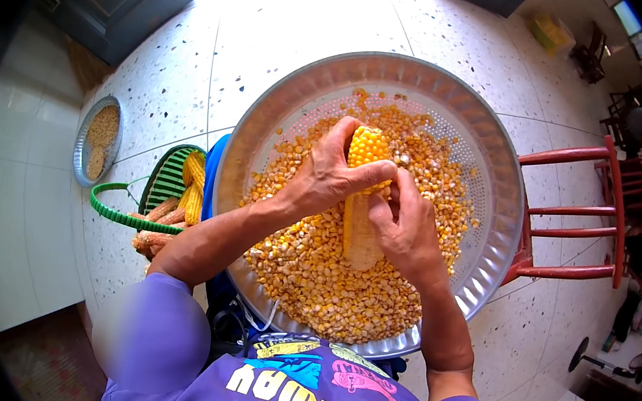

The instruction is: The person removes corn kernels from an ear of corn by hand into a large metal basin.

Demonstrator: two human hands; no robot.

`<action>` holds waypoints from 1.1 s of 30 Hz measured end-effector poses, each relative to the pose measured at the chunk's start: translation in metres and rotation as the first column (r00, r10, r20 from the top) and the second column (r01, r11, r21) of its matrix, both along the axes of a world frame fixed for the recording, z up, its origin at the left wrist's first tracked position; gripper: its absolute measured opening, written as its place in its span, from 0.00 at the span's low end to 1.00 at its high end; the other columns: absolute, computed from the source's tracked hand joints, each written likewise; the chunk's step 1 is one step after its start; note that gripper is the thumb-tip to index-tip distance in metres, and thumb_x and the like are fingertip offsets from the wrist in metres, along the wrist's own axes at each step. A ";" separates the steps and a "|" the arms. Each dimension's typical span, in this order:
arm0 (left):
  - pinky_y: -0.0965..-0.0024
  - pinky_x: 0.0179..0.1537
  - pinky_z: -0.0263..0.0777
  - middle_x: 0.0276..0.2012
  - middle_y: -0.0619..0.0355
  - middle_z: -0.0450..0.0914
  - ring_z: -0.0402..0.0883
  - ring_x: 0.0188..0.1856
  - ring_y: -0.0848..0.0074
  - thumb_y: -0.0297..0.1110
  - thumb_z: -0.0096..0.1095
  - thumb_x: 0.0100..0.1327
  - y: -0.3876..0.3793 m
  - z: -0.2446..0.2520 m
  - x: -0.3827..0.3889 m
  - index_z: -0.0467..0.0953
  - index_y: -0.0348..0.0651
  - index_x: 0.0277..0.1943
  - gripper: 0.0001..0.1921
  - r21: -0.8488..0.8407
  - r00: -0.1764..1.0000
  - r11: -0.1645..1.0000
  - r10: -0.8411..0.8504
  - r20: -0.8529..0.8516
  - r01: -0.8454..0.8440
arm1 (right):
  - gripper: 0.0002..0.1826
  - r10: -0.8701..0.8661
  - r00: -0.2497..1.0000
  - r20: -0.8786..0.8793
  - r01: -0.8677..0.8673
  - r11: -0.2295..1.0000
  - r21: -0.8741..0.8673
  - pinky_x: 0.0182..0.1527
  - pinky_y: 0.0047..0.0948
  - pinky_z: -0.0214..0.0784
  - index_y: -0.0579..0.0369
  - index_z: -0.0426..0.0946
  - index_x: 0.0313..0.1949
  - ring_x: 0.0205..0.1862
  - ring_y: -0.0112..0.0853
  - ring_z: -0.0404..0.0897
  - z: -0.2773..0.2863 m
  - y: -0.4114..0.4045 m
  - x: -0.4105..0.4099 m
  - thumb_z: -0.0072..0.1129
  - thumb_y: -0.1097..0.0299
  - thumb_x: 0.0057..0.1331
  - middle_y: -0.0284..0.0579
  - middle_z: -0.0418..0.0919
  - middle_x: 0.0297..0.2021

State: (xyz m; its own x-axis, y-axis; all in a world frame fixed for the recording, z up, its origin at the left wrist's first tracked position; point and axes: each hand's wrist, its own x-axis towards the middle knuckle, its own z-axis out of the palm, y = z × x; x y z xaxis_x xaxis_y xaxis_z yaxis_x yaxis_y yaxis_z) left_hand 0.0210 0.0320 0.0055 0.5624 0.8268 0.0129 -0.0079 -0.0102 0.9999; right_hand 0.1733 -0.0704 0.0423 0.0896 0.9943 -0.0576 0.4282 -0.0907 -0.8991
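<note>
An ear of corn (369,147) is held over the big round metal tray (496,217). Yellow kernels cover its far part, while the near part is a bare pale cob (361,242). My left hand (333,161) wraps the kernelled part, its thumb lying across the top. From the other side my right hand (409,220) grips the ear, with its thumb and bent fingers at the border between kernels and bare cob; some fingertips are hidden. Beneath both hands, loose corn kernels (314,269) are heaped in the tray, which has a perforated bottom.
At the left, a green woven basket (164,176) has yellow ears (194,185) in it, with stripped cobs (160,217) beside them. Beyond stands a smaller metal basin (89,169) of pale grains. A red wooden chair (572,213) adjoins the tray on the right.
</note>
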 end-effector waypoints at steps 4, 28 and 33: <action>0.66 0.41 0.76 0.37 0.58 0.78 0.78 0.39 0.76 0.58 0.80 0.60 -0.003 0.010 0.001 0.71 0.37 0.50 0.33 0.067 0.993 0.997 0.053 -0.110 -0.046 | 0.18 -0.024 0.941 0.338 -0.006 0.996 0.089 0.36 0.53 0.77 0.66 0.72 0.54 0.32 0.58 0.85 -0.004 -0.005 -0.007 0.57 0.66 0.70 0.63 0.82 0.29; 0.69 0.39 0.74 0.37 0.60 0.76 0.75 0.39 0.80 0.50 0.73 0.68 -0.001 0.002 0.003 0.72 0.40 0.49 0.23 -0.011 0.999 1.000 -0.015 -0.043 0.014 | 0.09 -0.044 0.998 0.038 0.045 0.999 -0.008 0.37 0.45 0.78 0.63 0.80 0.47 0.33 0.47 0.88 0.000 0.000 0.010 0.59 0.71 0.71 0.59 0.85 0.31; 0.71 0.43 0.74 0.40 0.61 0.77 0.75 0.42 0.82 0.49 0.68 0.73 0.000 -0.001 0.002 0.72 0.40 0.51 0.21 -0.063 0.998 0.997 -0.055 -0.021 0.053 | 0.06 -0.098 0.952 0.290 0.073 0.993 0.097 0.36 0.48 0.78 0.62 0.78 0.43 0.33 0.52 0.86 -0.003 0.001 0.008 0.56 0.79 0.67 0.55 0.84 0.31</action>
State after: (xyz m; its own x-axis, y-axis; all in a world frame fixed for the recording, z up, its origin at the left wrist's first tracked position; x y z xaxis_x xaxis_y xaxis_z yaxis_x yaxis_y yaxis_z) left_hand 0.0231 0.0316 0.0047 0.6058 0.7940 -0.0513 0.0160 0.0523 0.9985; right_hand 0.1815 -0.0697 0.0396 0.1752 0.9822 0.0671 0.6684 -0.0686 -0.7406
